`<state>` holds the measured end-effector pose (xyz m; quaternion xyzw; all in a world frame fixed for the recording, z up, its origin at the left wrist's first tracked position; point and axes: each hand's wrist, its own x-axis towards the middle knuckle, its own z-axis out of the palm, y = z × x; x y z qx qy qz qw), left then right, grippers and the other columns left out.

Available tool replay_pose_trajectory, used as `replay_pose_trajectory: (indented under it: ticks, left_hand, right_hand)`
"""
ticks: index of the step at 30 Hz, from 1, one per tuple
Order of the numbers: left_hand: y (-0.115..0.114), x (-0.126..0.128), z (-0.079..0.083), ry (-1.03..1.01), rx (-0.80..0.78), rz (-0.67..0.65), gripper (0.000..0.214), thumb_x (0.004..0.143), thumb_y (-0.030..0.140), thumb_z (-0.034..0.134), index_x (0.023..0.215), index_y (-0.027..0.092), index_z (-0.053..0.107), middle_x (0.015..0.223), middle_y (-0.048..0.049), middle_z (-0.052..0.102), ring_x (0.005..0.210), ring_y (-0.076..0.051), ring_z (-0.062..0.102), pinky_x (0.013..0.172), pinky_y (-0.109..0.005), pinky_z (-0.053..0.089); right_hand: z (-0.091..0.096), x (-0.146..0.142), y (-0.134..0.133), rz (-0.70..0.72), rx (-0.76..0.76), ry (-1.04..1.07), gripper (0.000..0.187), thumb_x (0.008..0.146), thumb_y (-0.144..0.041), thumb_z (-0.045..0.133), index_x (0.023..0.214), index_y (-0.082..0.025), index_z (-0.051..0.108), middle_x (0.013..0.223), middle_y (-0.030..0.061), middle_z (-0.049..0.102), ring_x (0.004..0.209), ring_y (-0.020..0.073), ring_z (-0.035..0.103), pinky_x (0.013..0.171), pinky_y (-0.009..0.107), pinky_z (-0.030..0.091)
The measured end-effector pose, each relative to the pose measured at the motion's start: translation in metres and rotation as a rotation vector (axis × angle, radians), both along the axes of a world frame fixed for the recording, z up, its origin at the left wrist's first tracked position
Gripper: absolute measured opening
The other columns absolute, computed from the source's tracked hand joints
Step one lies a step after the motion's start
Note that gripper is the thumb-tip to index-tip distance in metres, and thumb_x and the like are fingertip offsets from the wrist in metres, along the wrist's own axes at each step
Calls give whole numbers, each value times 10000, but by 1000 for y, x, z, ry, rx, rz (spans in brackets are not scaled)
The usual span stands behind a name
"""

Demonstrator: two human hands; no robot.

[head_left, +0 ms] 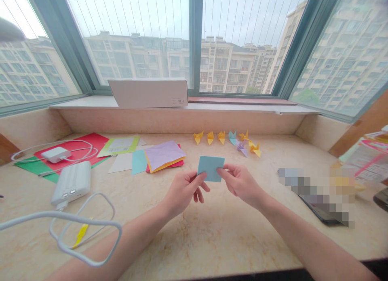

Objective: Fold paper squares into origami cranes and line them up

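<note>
A small light-blue square of origami paper (211,166) is held up above the stone counter, between my two hands. My left hand (189,188) pinches its lower left corner between thumb and fingers, the other fingers curled loosely below. On the right edge, my right hand (239,180) grips the paper with thumb and forefinger. Whether the paper is one sheet or folded in layers I cannot tell. Beyond it stands a row of small folded paper cranes (222,137), mostly yellow-orange. A light-blue crane (232,137) and a lilac crane (242,148) are among them.
Coloured paper sheets (165,155) lie at the back left. A white power bank (72,183) with a looping white cable (91,222) occupies the left side. To the right are a phone (318,202), partly blurred, and a plastic package (371,158). A white box (148,93) stands on the windowsill.
</note>
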<state>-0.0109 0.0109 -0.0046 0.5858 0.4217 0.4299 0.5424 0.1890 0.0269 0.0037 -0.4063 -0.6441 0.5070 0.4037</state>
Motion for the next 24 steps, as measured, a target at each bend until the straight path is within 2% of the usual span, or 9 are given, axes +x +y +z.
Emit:
replay_pose_trajectory:
  ticks: [2,3,5,7,9,13,17,21,24]
  left_hand:
    - [1,0,-1,-10,-1,11,409,889,511,612,747,128,627,628,-37,681,405,-114,606,380,-200,396]
    - [2,0,-1,-27,2,18,410,886,519,616,768,127,633,628,-31,676,409,-112,602,386,-202,408]
    - [3,1,-1,-83,7,46,413,880,534,625,902,123,654,684,-32,692,431,-117,614,405,-213,439]
    - [4,1,0,-154,-4,93,471,884,546,620,1088,121,636,778,-57,723,484,-135,652,444,-231,476]
    - [5,0,1,-227,-33,114,545,896,567,594,1195,112,609,836,-89,742,554,-158,687,501,-251,510]
    - [6,-1,1,-272,-36,64,581,868,566,638,1199,88,630,867,-112,748,664,-191,713,578,-275,540]
    - [6,0,-3,-220,49,61,611,826,429,737,1327,135,547,943,-95,741,647,-177,703,572,-286,554]
    - [2,2,-6,-137,102,29,572,893,375,656,1404,168,505,900,-61,709,591,-140,671,532,-260,538]
    - [0,3,-8,-110,109,11,604,910,363,630,1466,214,443,883,-36,671,565,-125,657,505,-245,528]
  right_hand:
    - [-1,0,1,-32,5,10,454,900,-544,604,1061,-138,726,382,-102,389,317,69,292,360,226,203]
    - [-2,1,2,-43,19,19,443,901,-540,605,1032,-138,736,398,-89,422,319,69,312,359,228,213]
    - [-5,2,5,-71,59,44,409,902,-521,604,970,-147,755,504,-26,575,354,80,423,376,233,279]
    - [-8,3,7,-106,106,66,349,887,-464,625,996,-165,770,651,25,680,437,105,529,420,245,355]
    - [-11,4,8,-145,153,48,312,864,-366,626,1075,-189,773,672,25,690,510,128,556,476,262,407]
    - [-15,3,7,-186,214,-29,338,812,-229,562,1059,-196,790,631,8,656,581,151,547,565,299,463]
    - [-13,2,6,-118,206,-47,324,876,-282,548,1107,-195,758,741,29,708,689,178,627,674,332,520]
    - [-13,1,6,-95,209,-48,472,893,-378,635,1335,-217,597,1040,79,737,853,209,684,773,361,547]
    - [-14,2,6,-115,273,-116,468,875,-370,674,1320,-244,608,1098,78,727,859,207,673,774,365,544]
